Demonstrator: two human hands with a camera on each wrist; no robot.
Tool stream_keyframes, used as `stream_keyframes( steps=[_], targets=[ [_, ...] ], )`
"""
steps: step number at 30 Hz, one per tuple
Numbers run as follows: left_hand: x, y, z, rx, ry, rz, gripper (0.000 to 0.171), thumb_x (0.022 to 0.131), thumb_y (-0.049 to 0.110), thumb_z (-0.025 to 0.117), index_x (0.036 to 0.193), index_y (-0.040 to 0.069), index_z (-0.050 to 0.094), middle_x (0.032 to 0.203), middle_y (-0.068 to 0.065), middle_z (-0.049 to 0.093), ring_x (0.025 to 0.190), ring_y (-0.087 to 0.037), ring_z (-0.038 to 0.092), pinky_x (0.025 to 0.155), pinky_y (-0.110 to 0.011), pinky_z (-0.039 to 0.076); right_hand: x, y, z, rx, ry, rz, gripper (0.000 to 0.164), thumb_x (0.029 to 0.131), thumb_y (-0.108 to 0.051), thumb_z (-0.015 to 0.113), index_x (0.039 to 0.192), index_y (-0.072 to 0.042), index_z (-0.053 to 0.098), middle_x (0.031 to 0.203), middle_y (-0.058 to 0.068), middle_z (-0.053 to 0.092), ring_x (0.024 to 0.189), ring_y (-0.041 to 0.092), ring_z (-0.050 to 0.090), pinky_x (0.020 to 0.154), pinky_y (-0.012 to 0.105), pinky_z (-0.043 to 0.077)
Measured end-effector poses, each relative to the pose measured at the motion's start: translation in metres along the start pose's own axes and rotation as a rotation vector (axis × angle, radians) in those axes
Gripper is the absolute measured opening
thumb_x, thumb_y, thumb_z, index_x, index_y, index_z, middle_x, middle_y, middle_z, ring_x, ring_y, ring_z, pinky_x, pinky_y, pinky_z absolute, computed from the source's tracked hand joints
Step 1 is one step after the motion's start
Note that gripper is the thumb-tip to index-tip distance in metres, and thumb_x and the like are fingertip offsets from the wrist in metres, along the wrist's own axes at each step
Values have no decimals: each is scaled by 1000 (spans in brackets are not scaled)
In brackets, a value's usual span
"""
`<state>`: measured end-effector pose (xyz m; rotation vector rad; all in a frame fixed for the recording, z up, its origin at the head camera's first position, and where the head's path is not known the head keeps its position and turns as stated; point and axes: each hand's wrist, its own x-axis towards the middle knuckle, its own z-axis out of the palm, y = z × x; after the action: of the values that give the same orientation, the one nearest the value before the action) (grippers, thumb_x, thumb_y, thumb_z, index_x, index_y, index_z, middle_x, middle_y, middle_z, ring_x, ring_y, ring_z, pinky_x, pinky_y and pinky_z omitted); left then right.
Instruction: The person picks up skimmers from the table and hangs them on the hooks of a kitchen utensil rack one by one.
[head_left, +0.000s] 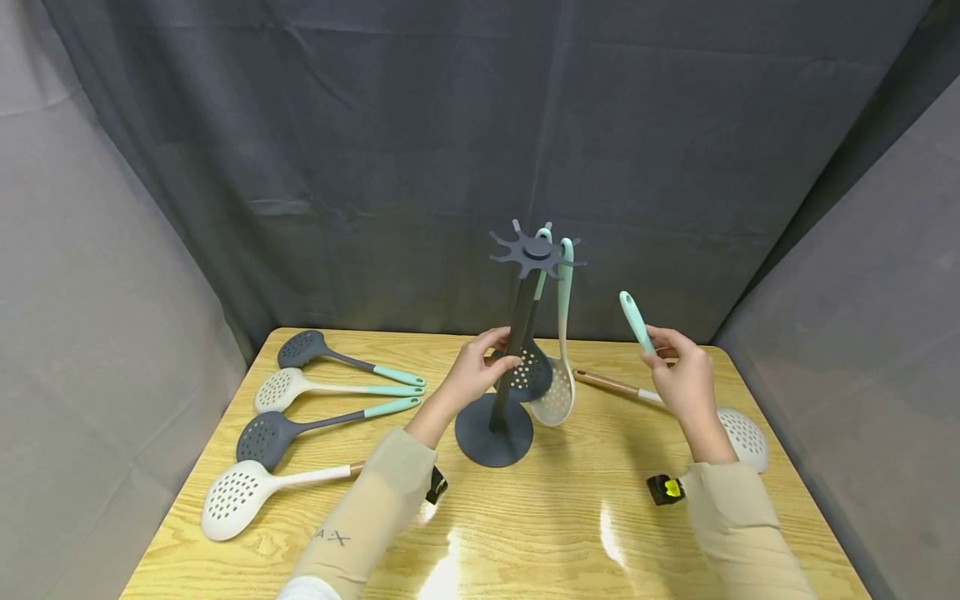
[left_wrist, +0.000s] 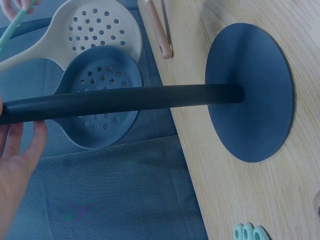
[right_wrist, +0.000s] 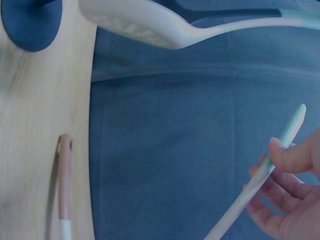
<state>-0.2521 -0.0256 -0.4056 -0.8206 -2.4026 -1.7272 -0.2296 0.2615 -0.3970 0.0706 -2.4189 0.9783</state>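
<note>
My left hand (head_left: 476, 367) holds the dark post of a utensil stand (head_left: 494, 442), its thumb in front. From the stand's hooked top hang a dark skimmer (head_left: 534, 375) and a white skimmer (head_left: 557, 396), both with mint handles. To the right of the stand, my right hand (head_left: 684, 371) pinches a mint-handled utensil (head_left: 634, 317) by its handle, raised and tilted. Its pale shaft shows in the right wrist view, where my right hand (right_wrist: 287, 190) has thumb and fingers around the mint part (right_wrist: 291, 127). The head of this utensil is hidden.
On the left of the wooden table (head_left: 570, 533) several skimmers lie in a row, among them a dark one (head_left: 262, 437) and a white one with a brown handle (head_left: 232, 500). Another brown-handled skimmer (head_left: 607, 383) lies on the right. A dark curtain (head_left: 375, 167) stands behind.
</note>
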Motion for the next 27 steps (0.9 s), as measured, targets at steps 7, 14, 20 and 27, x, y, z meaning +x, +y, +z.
stream_keyframes(
  steps=[7,14,20,27],
  targets=[
    [6,-27,6,-22,16,5,41,86,5,62,125,-1,52,107,-17,57,99,-27,55,78,-26,52,2,-20,-6,80,32,1,36,80,2,67,115,-5,63,91,13,63,77,-3,55,59,5,42],
    [6,-27,6,-29,20,6,40,86,6,63,124,1,53,106,-15,58,98,-25,55,78,-24,52,3,-43,-10,173,84,-35,36,79,1,69,113,-5,64,91,11,63,75,-10,53,63,6,44],
    [7,-28,6,-26,17,-1,40,86,6,63,124,1,53,107,-15,57,99,-25,55,78,-26,52,1,-60,-15,235,113,-75,36,77,1,70,112,-5,65,92,13,64,76,-10,54,66,6,45],
    [2,-8,1,-18,6,3,39,86,1,61,123,-5,51,107,-20,57,99,-30,55,78,-25,52,1,-78,-16,317,122,-107,36,76,2,71,111,-4,66,91,14,64,75,-8,57,66,7,46]
  ],
)
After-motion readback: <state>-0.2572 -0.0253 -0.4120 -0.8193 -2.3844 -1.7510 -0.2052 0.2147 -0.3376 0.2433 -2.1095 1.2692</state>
